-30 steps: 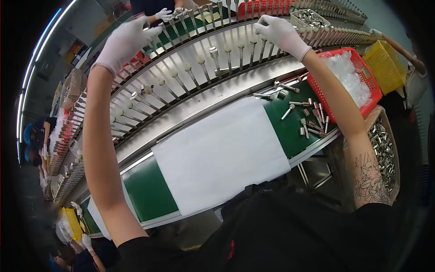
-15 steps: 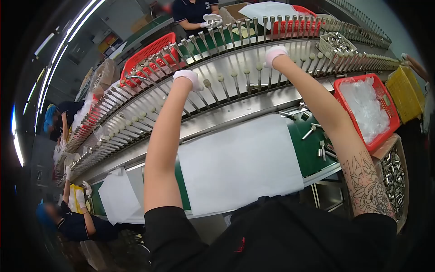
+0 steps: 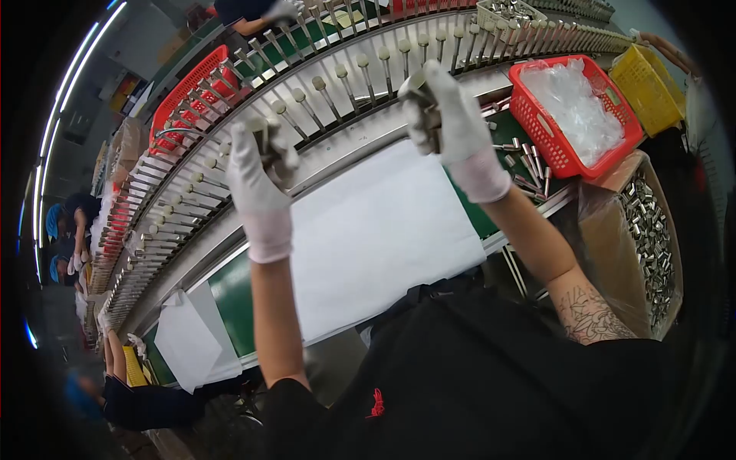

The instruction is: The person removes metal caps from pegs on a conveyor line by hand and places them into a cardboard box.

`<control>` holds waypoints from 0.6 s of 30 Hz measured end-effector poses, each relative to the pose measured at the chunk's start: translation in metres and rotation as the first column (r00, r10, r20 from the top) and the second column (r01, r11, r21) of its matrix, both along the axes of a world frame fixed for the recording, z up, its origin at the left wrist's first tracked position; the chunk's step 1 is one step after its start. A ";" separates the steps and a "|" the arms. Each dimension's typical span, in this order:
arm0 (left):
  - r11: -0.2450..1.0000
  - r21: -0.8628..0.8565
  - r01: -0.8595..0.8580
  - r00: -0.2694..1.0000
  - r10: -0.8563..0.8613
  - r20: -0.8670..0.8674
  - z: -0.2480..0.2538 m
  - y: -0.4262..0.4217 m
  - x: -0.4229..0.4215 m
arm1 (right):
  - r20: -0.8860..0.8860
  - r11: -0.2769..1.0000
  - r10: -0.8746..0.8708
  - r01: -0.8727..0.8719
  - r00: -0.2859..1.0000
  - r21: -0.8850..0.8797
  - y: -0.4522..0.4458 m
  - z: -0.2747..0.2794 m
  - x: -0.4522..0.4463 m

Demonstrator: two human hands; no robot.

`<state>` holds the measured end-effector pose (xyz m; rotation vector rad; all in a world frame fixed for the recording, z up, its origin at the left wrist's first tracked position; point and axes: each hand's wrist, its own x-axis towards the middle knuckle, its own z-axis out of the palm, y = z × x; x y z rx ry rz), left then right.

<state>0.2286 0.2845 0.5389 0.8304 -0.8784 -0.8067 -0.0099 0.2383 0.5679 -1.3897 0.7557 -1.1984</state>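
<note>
My left hand [image 3: 261,184], in a white glove, is closed round several metal pieces [image 3: 272,153] above the left upper corner of the white sheet [image 3: 376,230]. My right hand [image 3: 452,126], also gloved, grips more metal pieces [image 3: 422,107] past the sheet's upper right edge. Motion blur hides the exact shape of what both hands hold. Rows of upright rods [image 3: 364,69] with pale round tips stand beyond my hands along a curved metal track [image 3: 337,146]. Under the sheet lies a green belt [image 3: 232,299].
A red basket [image 3: 521,107] of clear plastic bags stands at right, near loose metal parts [image 3: 530,165]. Beyond are a yellow basket [image 3: 648,88] and a carton [image 3: 609,230] of metal pieces. Another red basket [image 3: 165,115] is at back left. Co-workers [image 3: 77,218] stand left and behind the track.
Both hands have come back from the rods toward my body, over the near side of the track and the sheet. Metal pieces now show in both. The view has shifted.
</note>
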 end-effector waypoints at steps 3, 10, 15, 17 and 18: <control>0.983 -0.106 0.152 0.822 -0.185 -0.539 -0.079 -0.002 -0.057 | 0.462 0.883 -0.027 -0.196 0.886 0.427 0.005 -0.081 0.053; 1.000 -0.027 0.014 0.550 -0.030 -0.834 -0.104 -0.015 -0.091 | 0.810 0.806 -0.212 -0.370 0.548 0.461 -0.006 -0.133 0.074; 0.982 -0.188 0.006 0.508 -0.165 -0.845 -0.099 -0.029 -0.089 | 0.861 0.826 -0.148 -0.418 0.486 0.379 -0.021 -0.125 0.071; 0.978 -0.208 0.028 0.526 -0.191 -0.829 -0.099 -0.031 -0.087 | 0.887 0.827 -0.110 -0.454 0.448 0.332 -0.025 -0.127 0.072; 0.971 -0.233 0.046 0.545 -0.220 -0.809 -0.099 -0.032 -0.087 | 0.887 0.827 -0.118 -0.451 0.446 0.337 -0.027 -0.128 0.070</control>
